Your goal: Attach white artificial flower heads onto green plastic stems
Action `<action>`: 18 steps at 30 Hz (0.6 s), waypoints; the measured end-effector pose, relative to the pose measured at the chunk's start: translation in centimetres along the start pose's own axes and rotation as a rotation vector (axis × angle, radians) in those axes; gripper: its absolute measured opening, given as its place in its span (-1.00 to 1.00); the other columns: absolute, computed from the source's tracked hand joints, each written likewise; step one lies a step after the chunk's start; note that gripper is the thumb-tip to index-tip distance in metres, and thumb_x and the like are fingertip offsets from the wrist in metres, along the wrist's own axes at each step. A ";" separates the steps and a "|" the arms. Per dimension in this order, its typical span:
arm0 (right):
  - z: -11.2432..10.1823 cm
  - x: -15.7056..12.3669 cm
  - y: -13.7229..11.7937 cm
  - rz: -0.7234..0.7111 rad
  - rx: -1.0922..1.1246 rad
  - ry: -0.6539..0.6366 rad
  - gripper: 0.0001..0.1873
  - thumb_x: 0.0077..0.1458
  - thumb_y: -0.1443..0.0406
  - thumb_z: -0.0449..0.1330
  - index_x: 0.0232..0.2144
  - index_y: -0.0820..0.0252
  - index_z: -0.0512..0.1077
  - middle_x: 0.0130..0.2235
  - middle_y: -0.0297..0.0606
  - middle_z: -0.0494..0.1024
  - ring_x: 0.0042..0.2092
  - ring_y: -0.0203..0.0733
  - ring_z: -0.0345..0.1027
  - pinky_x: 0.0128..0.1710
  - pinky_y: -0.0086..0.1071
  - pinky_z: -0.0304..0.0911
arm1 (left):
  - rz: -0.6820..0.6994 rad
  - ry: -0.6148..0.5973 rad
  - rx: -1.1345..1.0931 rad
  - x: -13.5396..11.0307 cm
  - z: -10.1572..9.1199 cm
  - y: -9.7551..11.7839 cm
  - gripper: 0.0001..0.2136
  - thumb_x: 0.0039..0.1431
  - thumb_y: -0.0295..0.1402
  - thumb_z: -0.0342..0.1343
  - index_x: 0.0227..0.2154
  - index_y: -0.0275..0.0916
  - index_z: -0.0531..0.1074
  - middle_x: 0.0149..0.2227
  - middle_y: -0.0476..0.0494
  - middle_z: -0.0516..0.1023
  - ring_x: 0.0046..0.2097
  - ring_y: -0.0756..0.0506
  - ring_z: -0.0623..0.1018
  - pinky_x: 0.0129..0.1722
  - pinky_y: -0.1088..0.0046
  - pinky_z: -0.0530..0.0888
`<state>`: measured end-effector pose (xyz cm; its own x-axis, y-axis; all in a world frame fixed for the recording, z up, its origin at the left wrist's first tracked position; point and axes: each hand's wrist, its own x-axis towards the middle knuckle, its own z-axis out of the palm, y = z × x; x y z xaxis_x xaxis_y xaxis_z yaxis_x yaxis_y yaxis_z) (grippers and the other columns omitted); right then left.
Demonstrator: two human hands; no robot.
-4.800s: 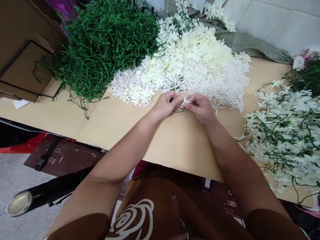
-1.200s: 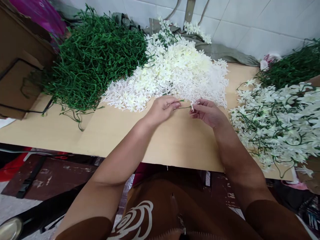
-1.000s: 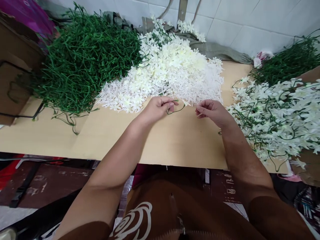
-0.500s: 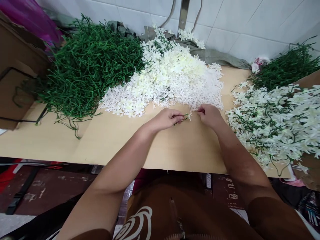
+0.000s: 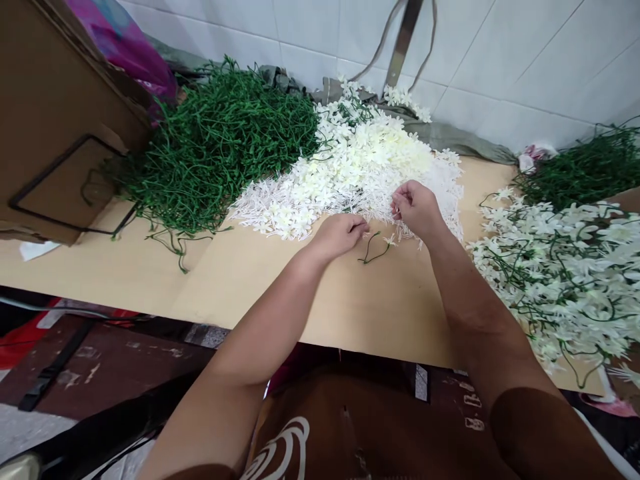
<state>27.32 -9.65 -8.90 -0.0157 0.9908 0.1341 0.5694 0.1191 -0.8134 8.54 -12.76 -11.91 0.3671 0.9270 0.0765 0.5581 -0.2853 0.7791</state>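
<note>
My left hand (image 5: 340,235) is closed in a pinch on one end of a thin green stem (image 5: 371,251). The stem curls down onto the wooden board (image 5: 260,280) and carries a small white flower (image 5: 390,240) at its tip. My right hand (image 5: 415,208) rests at the near edge of the heap of loose white flower heads (image 5: 360,170). Its fingers are curled together over the heap, and what they pinch is hidden. The two hands are a short way apart.
A big tangle of bare green stems (image 5: 220,153) lies at the back left beside a cardboard box (image 5: 55,133). Stems with flowers fitted (image 5: 560,267) are heaped on the right, with more green stems (image 5: 585,170) behind them. A tiled wall (image 5: 500,60) closes the back.
My right hand has let go of the stem's flower end and moved up to the white flower heap. The stem now hangs from my left hand onto the board. The view has tilted.
</note>
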 end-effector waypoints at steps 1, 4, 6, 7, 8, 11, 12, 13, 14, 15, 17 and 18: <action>0.3 0.1 -0.3 -0.013 -0.033 -0.029 -0.90 0.11 0.37 0.11 -0.45 0.16 0.29 -0.49 -0.35 0.40 -0.47 -0.30 0.27 -0.41 -0.34 0.25 | -0.016 0.037 0.013 0.1 -0.2 -0.2 -0.78 0.22 -0.33 0.02 -0.42 -0.21 0.54 -0.41 -0.08 0.58 -0.34 -0.05 0.49 -0.30 0.43 0.31; 1.2 0.1 -0.8 -0.070 -0.240 -0.079 -0.90 0.03 0.37 0.23 -0.40 0.17 0.34 -0.49 -0.36 0.41 -0.43 -0.26 0.27 -0.35 -0.32 0.19 | -0.054 0.100 0.051 0.4 -0.4 -0.6 -0.78 0.22 -0.29 0.02 -0.42 -0.20 0.54 -0.38 -0.10 0.58 -0.31 -0.08 0.49 -0.29 0.40 0.30; 1.9 0.2 -0.7 -0.097 -0.412 -0.093 -0.85 0.00 0.37 0.27 -0.36 0.17 0.36 -0.49 -0.35 0.41 -0.40 -0.22 0.26 -0.31 -0.31 0.15 | -0.058 0.113 0.069 0.5 -0.5 -0.8 -0.77 0.23 -0.29 0.01 -0.45 -0.19 0.52 -0.41 -0.09 0.56 -0.32 -0.08 0.47 -0.30 0.39 0.28; 2.2 0.2 -0.6 -0.104 -0.498 -0.099 -0.86 0.00 0.37 0.27 -0.36 0.18 0.37 -0.48 -0.33 0.43 -0.39 -0.20 0.26 -0.30 -0.31 0.13 | -0.056 0.113 0.074 0.5 -0.5 -0.9 -0.76 0.23 -0.29 0.01 -0.47 -0.19 0.51 -0.43 -0.08 0.55 -0.34 -0.08 0.45 -0.31 0.39 0.27; 2.5 0.3 -0.4 -0.110 -0.571 -0.104 -0.89 0.02 0.36 0.26 -0.37 0.18 0.38 -0.45 -0.30 0.45 -0.37 -0.19 0.26 -0.30 -0.30 0.12 | -0.054 0.114 0.076 0.6 -0.4 -1.0 -0.76 0.23 -0.29 0.00 -0.48 -0.19 0.50 -0.44 -0.08 0.53 -0.35 -0.07 0.44 -0.32 0.39 0.26; 3.0 0.6 0.0 -0.139 -0.671 -0.086 -0.97 0.08 0.36 0.18 -0.41 0.18 0.40 -0.36 -0.20 0.50 -0.32 -0.14 0.28 -0.29 -0.29 0.11 | -0.051 0.130 0.049 0.7 -0.2 -1.3 -0.75 0.22 -0.28 0.00 -0.52 -0.20 0.46 -0.49 -0.07 0.49 -0.39 -0.06 0.40 -0.34 0.39 0.25; 3.0 0.5 0.0 -0.160 -0.668 -0.063 -0.97 0.08 0.36 0.16 -0.41 0.19 0.40 -0.35 -0.18 0.50 -0.31 -0.13 0.29 -0.28 -0.29 0.12 | -0.050 0.145 0.016 0.7 -0.2 -1.4 -0.75 0.21 -0.27 0.01 -0.52 -0.21 0.45 -0.49 -0.06 0.48 -0.39 -0.05 0.40 -0.33 0.39 0.25; 2.9 0.4 0.0 -0.193 -0.654 -0.038 -0.96 0.08 0.37 0.15 -0.40 0.19 0.41 -0.34 -0.17 0.50 -0.30 -0.13 0.29 -0.28 -0.29 0.13 | -0.050 0.162 -0.036 0.8 -0.1 -1.5 -0.76 0.21 -0.27 0.01 -0.51 -0.21 0.45 -0.49 -0.06 0.48 -0.38 -0.05 0.40 -0.33 0.40 0.27; 2.8 0.1 -0.1 -0.235 -0.636 -0.016 -0.96 0.08 0.37 0.14 -0.39 0.19 0.41 -0.33 -0.17 0.50 -0.31 -0.14 0.28 -0.28 -0.29 0.13 | -0.055 0.176 -0.109 0.9 0.0 -1.6 -0.77 0.20 -0.27 0.02 -0.50 -0.22 0.45 -0.48 -0.06 0.49 -0.38 -0.04 0.40 -0.32 0.41 0.28; 2.7 -0.2 -0.2 -0.289 -0.616 -0.002 -0.94 0.09 0.37 0.13 -0.38 0.19 0.41 -0.33 -0.17 0.49 -0.32 -0.15 0.28 -0.29 -0.29 0.13 | -0.065 0.184 -0.199 1.0 0.1 -1.6 -0.78 0.20 -0.27 0.02 -0.48 -0.23 0.46 -0.47 -0.06 0.50 -0.39 -0.03 0.40 -0.32 0.42 0.30; 2.5 -1.1 -0.4 -0.417 -0.582 0.009 -0.90 0.14 0.35 0.08 -0.38 0.17 0.40 -0.32 -0.17 0.48 -0.34 -0.17 0.26 -0.31 -0.30 0.14 | -0.099 0.176 -0.396 1.2 0.2 -1.5 -0.79 0.20 -0.24 0.03 -0.44 -0.24 0.45 -0.44 -0.06 0.52 -0.41 0.01 0.39 -0.33 0.45 0.32; 2.5 -1.5 -0.5 -0.474 -0.566 0.009 -0.87 0.16 0.33 0.06 -0.38 0.16 0.40 -0.32 -0.18 0.47 -0.34 -0.18 0.25 -0.32 -0.30 0.14 | -0.120 0.165 -0.483 1.2 0.2 -1.4 -0.78 0.20 -0.22 0.05 -0.43 -0.25 0.45 -0.44 -0.06 0.52 -0.44 0.03 0.38 -0.34 0.46 0.33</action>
<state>24.98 -11.08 -10.15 -0.3602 0.8404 0.4048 0.8403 0.4808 -0.2506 8.38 -11.29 -13.02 0.1783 0.9833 0.0360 0.1679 -0.0665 0.9836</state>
